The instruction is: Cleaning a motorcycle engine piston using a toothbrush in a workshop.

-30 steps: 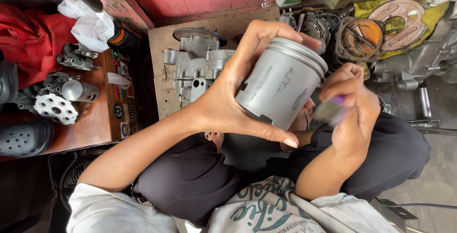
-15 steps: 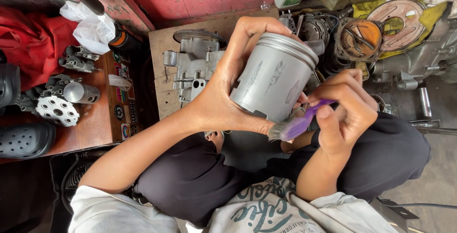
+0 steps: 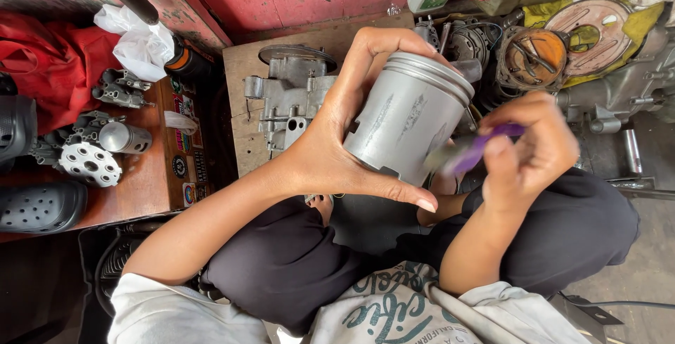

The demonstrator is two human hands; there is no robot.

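Observation:
My left hand [image 3: 348, 133] grips a grey metal piston [image 3: 408, 122] by its skirt and crown, holding it tilted above my lap. The piston's side shows scuffed streaks. My right hand [image 3: 527, 147] pinches a small purple-handled brush [image 3: 471, 150], blurred by motion, with its tip against the piston's right side. Both hands are close together over my dark trousers.
An engine casing [image 3: 288, 98] lies on a wooden board [image 3: 242, 69] behind the piston. A wooden bench [image 3: 151, 186] at left carries metal engine parts [image 3: 88, 150], a white bag [image 3: 140, 41] and a red cloth [image 3: 49, 55]. Clutch parts [image 3: 531, 55] and tools crowd the upper right.
My right hand has moved the purple brush up along the piston's side. The piston has tilted a little in my left hand.

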